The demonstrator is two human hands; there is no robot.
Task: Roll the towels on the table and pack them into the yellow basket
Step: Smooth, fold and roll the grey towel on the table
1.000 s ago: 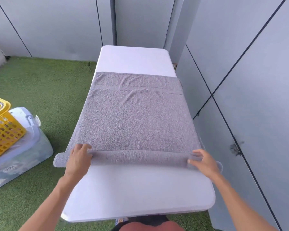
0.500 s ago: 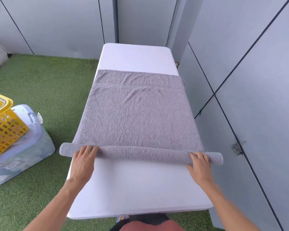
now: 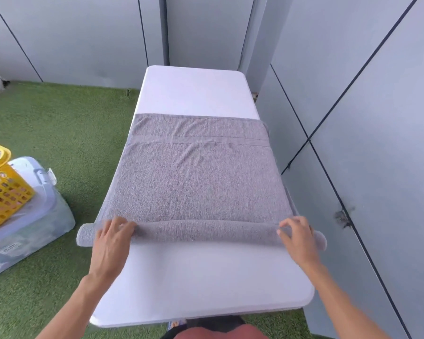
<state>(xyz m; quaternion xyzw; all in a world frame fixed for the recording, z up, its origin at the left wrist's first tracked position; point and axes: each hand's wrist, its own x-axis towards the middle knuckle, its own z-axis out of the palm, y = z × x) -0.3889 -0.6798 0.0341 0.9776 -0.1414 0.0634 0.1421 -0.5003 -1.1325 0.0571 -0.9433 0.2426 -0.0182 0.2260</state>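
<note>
Both hands, L (image 3: pixel 112 237) & R (image 3: pixel 298 237), fingers curled over towel (image 3: pixel 201 182) roll ends

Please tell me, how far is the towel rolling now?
Done: only the near edge of the grey towel is rolled. In hand: the left hand and right hand grip that roll. Left: roll the flat part, then pack it into the yellow basket on the left.
</note>
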